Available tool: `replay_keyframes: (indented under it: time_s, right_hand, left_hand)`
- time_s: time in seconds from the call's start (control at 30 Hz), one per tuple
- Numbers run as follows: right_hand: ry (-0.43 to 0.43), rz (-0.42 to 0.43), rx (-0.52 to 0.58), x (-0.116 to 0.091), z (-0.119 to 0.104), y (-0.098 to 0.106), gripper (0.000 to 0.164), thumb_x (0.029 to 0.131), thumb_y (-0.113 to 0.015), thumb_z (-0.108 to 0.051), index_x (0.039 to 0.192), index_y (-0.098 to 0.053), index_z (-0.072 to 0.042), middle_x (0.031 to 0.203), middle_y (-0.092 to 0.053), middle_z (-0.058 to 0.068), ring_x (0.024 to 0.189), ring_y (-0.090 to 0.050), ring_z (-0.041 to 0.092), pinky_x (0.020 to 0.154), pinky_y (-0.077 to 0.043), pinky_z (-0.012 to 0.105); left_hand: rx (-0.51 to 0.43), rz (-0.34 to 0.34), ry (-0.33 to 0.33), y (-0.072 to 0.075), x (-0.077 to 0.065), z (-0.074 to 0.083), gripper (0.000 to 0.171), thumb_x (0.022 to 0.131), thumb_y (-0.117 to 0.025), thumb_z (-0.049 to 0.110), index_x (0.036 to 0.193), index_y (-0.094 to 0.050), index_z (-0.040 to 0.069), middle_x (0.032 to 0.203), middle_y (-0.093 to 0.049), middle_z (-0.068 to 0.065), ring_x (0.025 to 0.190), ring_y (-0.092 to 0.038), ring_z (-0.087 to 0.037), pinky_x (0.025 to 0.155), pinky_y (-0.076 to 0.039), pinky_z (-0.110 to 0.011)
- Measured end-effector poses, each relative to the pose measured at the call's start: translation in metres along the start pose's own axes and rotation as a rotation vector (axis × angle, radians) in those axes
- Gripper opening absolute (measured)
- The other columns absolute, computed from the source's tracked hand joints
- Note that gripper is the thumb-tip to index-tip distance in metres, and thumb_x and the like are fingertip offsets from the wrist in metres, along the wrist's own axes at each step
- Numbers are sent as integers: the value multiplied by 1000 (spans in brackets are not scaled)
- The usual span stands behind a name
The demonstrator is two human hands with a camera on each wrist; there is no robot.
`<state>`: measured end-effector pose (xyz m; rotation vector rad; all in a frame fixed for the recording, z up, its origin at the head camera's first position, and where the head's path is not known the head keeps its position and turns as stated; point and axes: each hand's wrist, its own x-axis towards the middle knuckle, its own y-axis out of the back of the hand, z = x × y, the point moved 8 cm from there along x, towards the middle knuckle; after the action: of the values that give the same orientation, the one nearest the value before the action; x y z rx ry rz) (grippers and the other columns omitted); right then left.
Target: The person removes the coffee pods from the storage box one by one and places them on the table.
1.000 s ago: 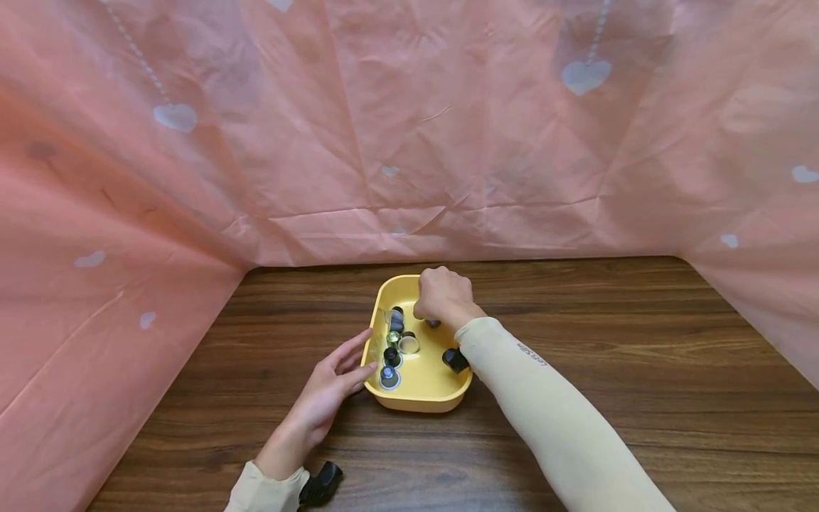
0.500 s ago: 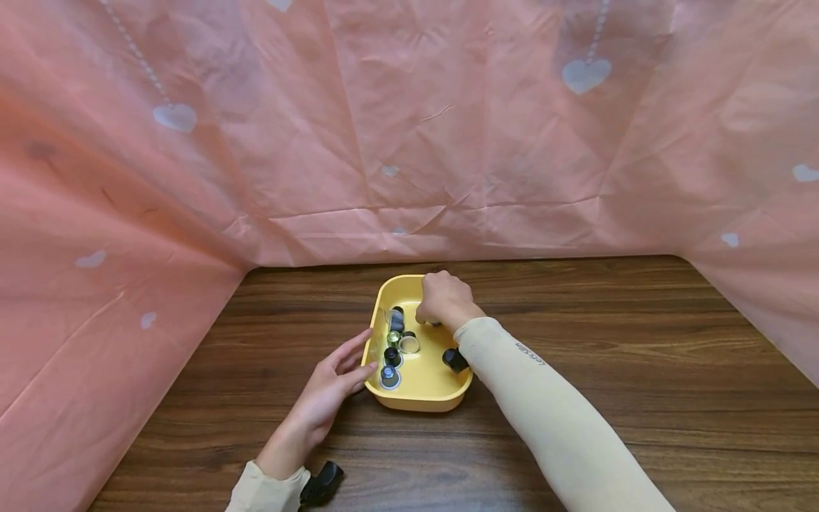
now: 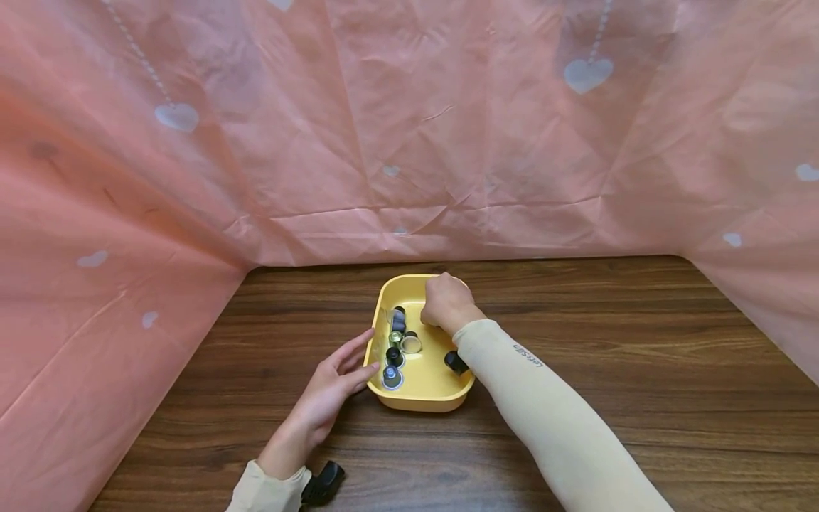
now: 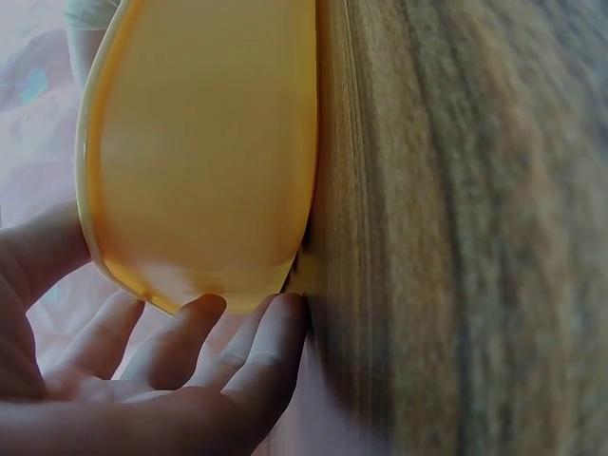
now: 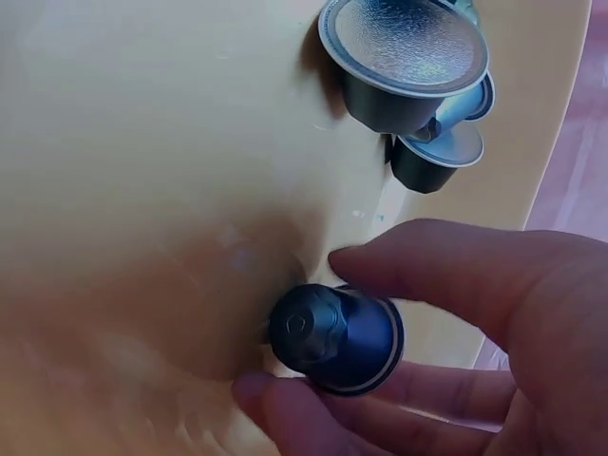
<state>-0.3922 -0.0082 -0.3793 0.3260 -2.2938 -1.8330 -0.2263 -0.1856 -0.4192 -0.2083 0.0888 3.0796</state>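
A yellow tray [image 3: 419, 405] stands on the table, with several coffee capsules along its left inner wall. My left hand [image 3: 326, 395] holds the tray's left side, thumb over the rim and fingers against the outer wall [image 4: 204, 171]. Inside the tray, near its right wall, is my right hand [image 3: 446, 304]. Seen from the right wrist, its thumb and fingers pinch a dark blue coffee capsule [image 5: 366, 342] lying on its side. That capsule is hidden behind the hand in the head view. A capsule with a silver lid [image 5: 408, 47] lies a little beyond the thumb.
In the tray's left half are a blue-topped capsule [image 3: 392, 377], a black one [image 3: 394, 357] and a green one [image 3: 396, 338]. Brown wooden table [image 3: 192, 412] surrounds the tray. A pink heart-print curtain [image 3: 409, 142] hangs behind and at both sides.
My right hand has shifted slightly right towards the tray's right wall, and the dark capsule glimpsed under it earlier is now covered in the head view. My left hand has stayed on the tray.
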Motion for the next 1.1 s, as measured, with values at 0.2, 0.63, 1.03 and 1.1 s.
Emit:
replay_keyframes:
  time_s: [0.2,0.63,1.03,1.1]
  right_hand:
    - [-11,3,14,-23,-7,17,14,77,-71,-6,73,-59,-12,89,-66,9,77,-57,24,67,-51,37]
    - [9,120,243,-25,-12,42,25,80,-64,-1,66,-47,-12,69,-44,1,68,-48,23,58,-39,34]
    - [28,223,393,-39,4,70,17,87,-70,-13,102,-73,-5,108,-75,12,100,-69,30,89,-57,42]
    - [31,243,423,-42,10,75,20,86,-72,-13,104,-75,-4,107,-75,12,100,-68,29,90,-57,41]
  left_hand:
    - [-1,-6,-3,-2,1,0,61,103,-72,13,160,-53,20,161,-56,-14,144,-56,-27,109,-55,-38]
    - [22,4,20,0,1,0,60,104,-72,14,160,-53,24,163,-54,-12,147,-54,-27,109,-54,-38]
    - [31,11,23,0,-2,-1,61,103,-72,16,161,-52,24,164,-54,-14,147,-54,-28,107,-54,-37]
    - [35,13,27,0,-3,-1,61,104,-72,16,161,-52,24,164,-54,-14,147,-54,-28,107,-55,-36]
